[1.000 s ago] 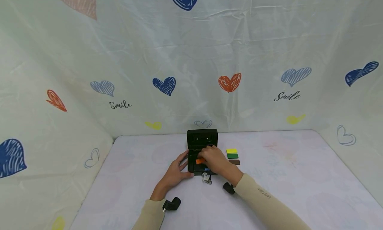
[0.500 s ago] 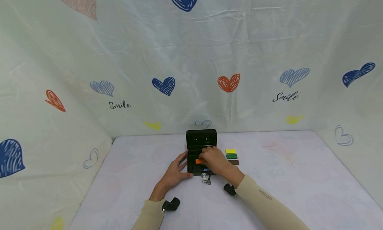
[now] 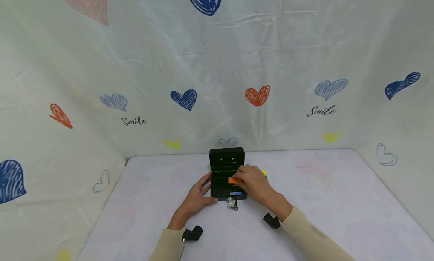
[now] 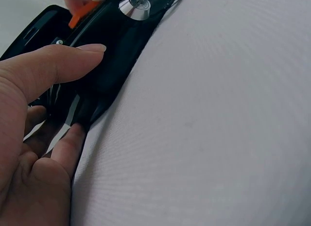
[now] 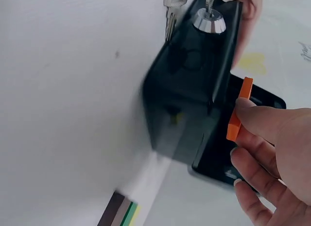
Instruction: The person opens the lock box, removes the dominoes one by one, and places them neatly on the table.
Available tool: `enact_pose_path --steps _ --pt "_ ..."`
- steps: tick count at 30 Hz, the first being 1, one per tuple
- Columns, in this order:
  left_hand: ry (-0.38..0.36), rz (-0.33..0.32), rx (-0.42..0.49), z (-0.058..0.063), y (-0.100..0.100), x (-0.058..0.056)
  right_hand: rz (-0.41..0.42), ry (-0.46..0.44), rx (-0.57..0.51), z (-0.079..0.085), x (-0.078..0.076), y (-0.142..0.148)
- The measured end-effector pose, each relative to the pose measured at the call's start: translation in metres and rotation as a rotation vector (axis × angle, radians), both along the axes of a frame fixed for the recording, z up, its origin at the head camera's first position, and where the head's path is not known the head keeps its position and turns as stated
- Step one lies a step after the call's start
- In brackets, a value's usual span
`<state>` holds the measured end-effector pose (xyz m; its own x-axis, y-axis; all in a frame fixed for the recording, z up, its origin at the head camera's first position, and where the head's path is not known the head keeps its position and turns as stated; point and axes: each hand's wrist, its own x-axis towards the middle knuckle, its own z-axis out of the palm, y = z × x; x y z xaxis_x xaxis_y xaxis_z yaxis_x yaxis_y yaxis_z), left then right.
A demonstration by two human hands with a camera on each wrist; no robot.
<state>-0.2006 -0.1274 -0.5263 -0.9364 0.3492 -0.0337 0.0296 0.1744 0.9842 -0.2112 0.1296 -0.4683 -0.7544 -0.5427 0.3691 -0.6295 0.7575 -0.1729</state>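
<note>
A black metal cash box (image 4: 116, 46) stands on the table with its lid (image 3: 226, 163) raised. My left hand (image 3: 196, 198) holds its near left corner, thumb on the front wall and fingers against the left side. Thumb and fingers of my right hand (image 5: 291, 143) pinch a thin orange block (image 5: 240, 109) over the open box; the other fingers hang loosely curled. Inside, near the front wall, lies a blue block (image 3: 236, 193). A keyed lock (image 5: 210, 22) sits on the front wall, and a key (image 5: 170, 19) dangles from it.
Right of the box, a row of thin blocks lies on the table: brown (image 5: 112, 207), green (image 5: 129, 215) and yellow (image 5: 136, 216). In the head view my right hand mostly hides them. A white sheet with printed hearts (image 3: 183, 99) hangs behind the table.
My right hand has moved right and slightly up, carrying the orange block along. More of the box interior and the blue block now shows. The left hand stays on the box.
</note>
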Motion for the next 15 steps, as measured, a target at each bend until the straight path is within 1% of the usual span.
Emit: enact_pose_path --steps 6,12,15 --pt "0.007 0.001 0.002 0.0 0.0 0.001 -0.047 0.052 -0.044 -0.002 0.006 0.02" --pt "0.019 -0.008 -0.001 0.0 0.0 0.002 -0.055 0.071 -0.097 -0.008 0.011 0.042" --pt "0.028 -0.015 -0.001 -0.001 0.0 0.001 -0.073 0.067 -0.11 -0.01 0.013 0.052"
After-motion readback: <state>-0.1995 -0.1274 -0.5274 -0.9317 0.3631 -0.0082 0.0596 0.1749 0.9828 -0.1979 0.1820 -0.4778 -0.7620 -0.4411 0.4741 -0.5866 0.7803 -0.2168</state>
